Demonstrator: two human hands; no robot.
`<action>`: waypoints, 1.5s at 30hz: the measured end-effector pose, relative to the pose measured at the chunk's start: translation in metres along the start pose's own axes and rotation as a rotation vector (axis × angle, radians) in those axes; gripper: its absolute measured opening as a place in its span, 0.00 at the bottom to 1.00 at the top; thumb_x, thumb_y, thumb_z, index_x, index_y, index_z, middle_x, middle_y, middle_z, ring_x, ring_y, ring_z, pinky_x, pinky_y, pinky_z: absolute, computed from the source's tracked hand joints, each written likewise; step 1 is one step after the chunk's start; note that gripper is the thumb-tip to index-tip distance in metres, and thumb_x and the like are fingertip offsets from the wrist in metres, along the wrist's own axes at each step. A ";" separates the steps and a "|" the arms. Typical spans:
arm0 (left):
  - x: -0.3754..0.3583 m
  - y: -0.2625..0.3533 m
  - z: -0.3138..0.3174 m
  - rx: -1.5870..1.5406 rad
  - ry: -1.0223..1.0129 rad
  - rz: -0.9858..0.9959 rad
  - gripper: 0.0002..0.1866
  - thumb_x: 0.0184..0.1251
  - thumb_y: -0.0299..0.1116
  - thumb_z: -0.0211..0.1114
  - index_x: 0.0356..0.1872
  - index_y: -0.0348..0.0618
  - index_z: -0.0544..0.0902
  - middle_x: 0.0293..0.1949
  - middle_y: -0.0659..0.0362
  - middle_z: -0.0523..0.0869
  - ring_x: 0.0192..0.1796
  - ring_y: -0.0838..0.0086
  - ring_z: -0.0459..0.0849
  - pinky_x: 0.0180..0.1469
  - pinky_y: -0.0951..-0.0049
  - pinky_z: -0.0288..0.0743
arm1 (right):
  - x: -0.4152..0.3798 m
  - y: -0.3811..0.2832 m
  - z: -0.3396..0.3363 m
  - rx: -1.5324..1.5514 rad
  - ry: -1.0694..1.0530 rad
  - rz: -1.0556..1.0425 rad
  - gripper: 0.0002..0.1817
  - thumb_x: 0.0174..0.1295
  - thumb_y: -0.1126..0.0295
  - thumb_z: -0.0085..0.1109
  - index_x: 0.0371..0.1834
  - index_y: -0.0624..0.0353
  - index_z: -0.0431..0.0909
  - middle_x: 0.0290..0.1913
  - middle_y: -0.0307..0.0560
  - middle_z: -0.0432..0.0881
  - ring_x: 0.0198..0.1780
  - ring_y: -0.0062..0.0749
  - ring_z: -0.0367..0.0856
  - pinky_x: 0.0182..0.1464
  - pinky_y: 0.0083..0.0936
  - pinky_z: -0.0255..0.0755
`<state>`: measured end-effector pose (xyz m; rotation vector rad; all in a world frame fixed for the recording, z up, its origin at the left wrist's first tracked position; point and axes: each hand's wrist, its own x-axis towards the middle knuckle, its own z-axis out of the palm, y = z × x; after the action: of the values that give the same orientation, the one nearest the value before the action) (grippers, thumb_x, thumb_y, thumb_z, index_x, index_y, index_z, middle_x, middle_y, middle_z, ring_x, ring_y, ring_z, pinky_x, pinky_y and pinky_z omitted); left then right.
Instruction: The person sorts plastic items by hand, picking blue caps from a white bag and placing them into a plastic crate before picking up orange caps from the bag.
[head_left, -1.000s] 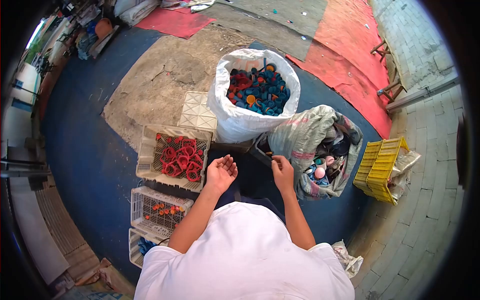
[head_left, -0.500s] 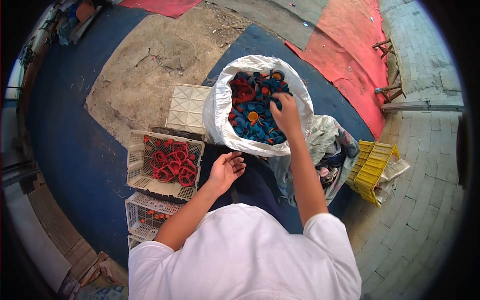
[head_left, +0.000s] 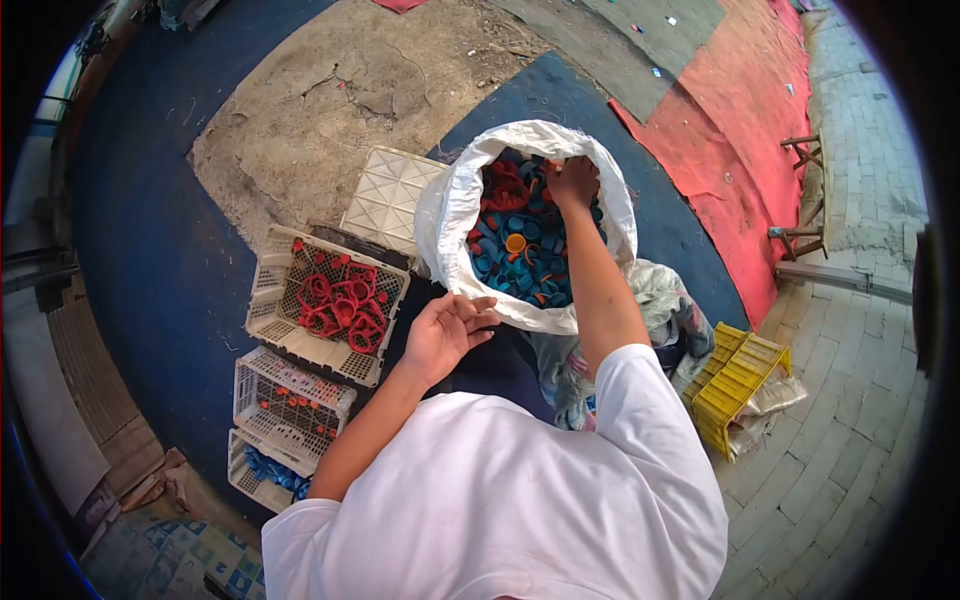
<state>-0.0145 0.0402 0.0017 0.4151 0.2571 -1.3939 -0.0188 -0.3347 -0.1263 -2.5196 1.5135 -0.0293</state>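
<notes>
A white woven sack (head_left: 444, 240) stands wide open in front of me, filled with blue, red and orange plastic caps and rings (head_left: 520, 262). Inside its far right part, my right hand (head_left: 573, 184) reaches down among the pieces. Its fingertips are hidden there, so I cannot see what they grasp. My left hand (head_left: 447, 335) hovers by the sack's near left rim, palm turned inward, with loosely bent fingers and nothing in it. Left of the sack, a cream plastic crate (head_left: 268, 308) holds red ring-shaped pieces (head_left: 342, 303).
Below that crate are another crate (head_left: 243, 388) with small orange pieces and one (head_left: 238, 462) with blue pieces. An upturned cream crate (head_left: 392, 195) lies behind. To the right are a crumpled bag (head_left: 658, 290) and a yellow crate (head_left: 733, 375).
My right hand has gone deeper into the sack, toward its far right side. My left hand has come nearer the rim. The view has shifted, showing the crate of blue pieces.
</notes>
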 end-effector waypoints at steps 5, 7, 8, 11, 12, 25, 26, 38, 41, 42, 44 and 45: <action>-0.005 0.007 -0.006 0.016 0.043 0.026 0.21 0.84 0.46 0.46 0.48 0.42 0.84 0.62 0.52 0.85 0.59 0.61 0.85 0.62 0.58 0.76 | 0.008 -0.004 -0.001 0.057 -0.011 0.041 0.28 0.66 0.54 0.64 0.62 0.62 0.80 0.66 0.56 0.76 0.69 0.54 0.74 0.66 0.57 0.71; -0.006 0.011 -0.004 0.033 0.062 0.038 0.22 0.83 0.47 0.46 0.53 0.43 0.84 0.62 0.54 0.85 0.59 0.63 0.85 0.62 0.59 0.76 | 0.016 0.000 0.003 0.064 -0.005 0.019 0.24 0.65 0.54 0.66 0.55 0.62 0.85 0.62 0.60 0.81 0.66 0.57 0.78 0.64 0.52 0.74; -0.007 0.011 -0.005 0.034 0.064 0.040 0.22 0.83 0.47 0.46 0.55 0.43 0.83 0.61 0.55 0.85 0.59 0.63 0.85 0.62 0.60 0.75 | 0.019 0.003 0.006 0.065 -0.006 0.012 0.23 0.64 0.54 0.66 0.54 0.62 0.86 0.59 0.60 0.82 0.64 0.57 0.79 0.64 0.51 0.75; -0.008 0.011 -0.008 0.042 0.065 0.039 0.22 0.83 0.47 0.47 0.61 0.44 0.81 0.61 0.57 0.86 0.59 0.64 0.84 0.63 0.60 0.74 | 0.031 0.015 0.019 0.085 0.014 -0.062 0.22 0.62 0.55 0.68 0.51 0.63 0.87 0.54 0.62 0.85 0.61 0.57 0.82 0.62 0.49 0.77; -0.008 0.010 -0.008 0.047 0.066 0.038 0.23 0.83 0.47 0.47 0.62 0.44 0.80 0.61 0.57 0.86 0.59 0.64 0.84 0.63 0.60 0.74 | 0.031 0.013 0.017 0.096 0.022 -0.096 0.22 0.62 0.56 0.68 0.50 0.63 0.87 0.52 0.63 0.86 0.60 0.56 0.83 0.61 0.48 0.78; -0.003 0.014 -0.005 0.094 0.050 -0.016 0.25 0.83 0.47 0.46 0.68 0.42 0.76 0.62 0.56 0.85 0.59 0.65 0.84 0.63 0.62 0.74 | -0.015 0.029 -0.022 0.318 0.060 -0.277 0.10 0.63 0.69 0.64 0.46 0.59 0.84 0.43 0.61 0.87 0.50 0.59 0.85 0.51 0.47 0.78; -0.002 0.015 -0.005 0.101 0.044 -0.019 0.25 0.83 0.47 0.46 0.68 0.42 0.76 0.62 0.56 0.85 0.60 0.65 0.84 0.63 0.62 0.74 | -0.022 0.033 -0.018 0.328 0.094 -0.297 0.09 0.64 0.70 0.63 0.45 0.59 0.84 0.42 0.61 0.87 0.49 0.59 0.85 0.50 0.47 0.78; 0.018 0.023 0.014 0.201 -0.036 -0.014 0.24 0.83 0.45 0.46 0.66 0.40 0.77 0.60 0.54 0.85 0.61 0.60 0.84 0.65 0.57 0.75 | -0.166 0.030 -0.075 0.614 0.465 -0.125 0.06 0.64 0.75 0.68 0.43 0.62 0.85 0.38 0.52 0.90 0.38 0.42 0.90 0.42 0.33 0.81; 0.033 0.023 0.015 0.183 -0.048 -0.013 0.23 0.83 0.45 0.46 0.65 0.40 0.77 0.60 0.54 0.85 0.61 0.60 0.84 0.65 0.57 0.76 | -0.195 0.025 -0.095 0.773 0.459 0.027 0.06 0.65 0.74 0.69 0.43 0.62 0.87 0.37 0.48 0.91 0.37 0.29 0.90 0.40 0.26 0.80; 0.037 0.023 0.016 0.183 -0.041 -0.018 0.23 0.84 0.44 0.46 0.65 0.39 0.77 0.60 0.53 0.84 0.62 0.60 0.83 0.67 0.57 0.75 | -0.201 0.022 -0.102 0.868 0.415 0.130 0.05 0.66 0.75 0.69 0.42 0.63 0.88 0.34 0.43 0.90 0.34 0.19 0.87 0.36 0.22 0.78; 0.046 0.021 0.021 0.199 -0.014 -0.026 0.23 0.84 0.44 0.45 0.65 0.38 0.76 0.62 0.52 0.83 0.63 0.60 0.82 0.68 0.56 0.75 | -0.211 0.020 -0.109 1.029 0.384 0.145 0.05 0.67 0.75 0.68 0.43 0.64 0.87 0.34 0.42 0.89 0.33 0.17 0.86 0.35 0.19 0.78; 0.050 0.019 0.022 0.206 0.002 -0.032 0.23 0.84 0.44 0.45 0.65 0.38 0.76 0.62 0.51 0.83 0.64 0.59 0.81 0.69 0.56 0.74 | -0.217 0.019 -0.114 1.109 0.367 0.153 0.05 0.68 0.75 0.68 0.43 0.64 0.87 0.34 0.41 0.89 0.33 0.17 0.85 0.35 0.18 0.78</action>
<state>0.0107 -0.0115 0.0032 0.5848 0.1217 -1.4569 -0.1520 -0.1717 0.0009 -1.5326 1.2404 -1.0336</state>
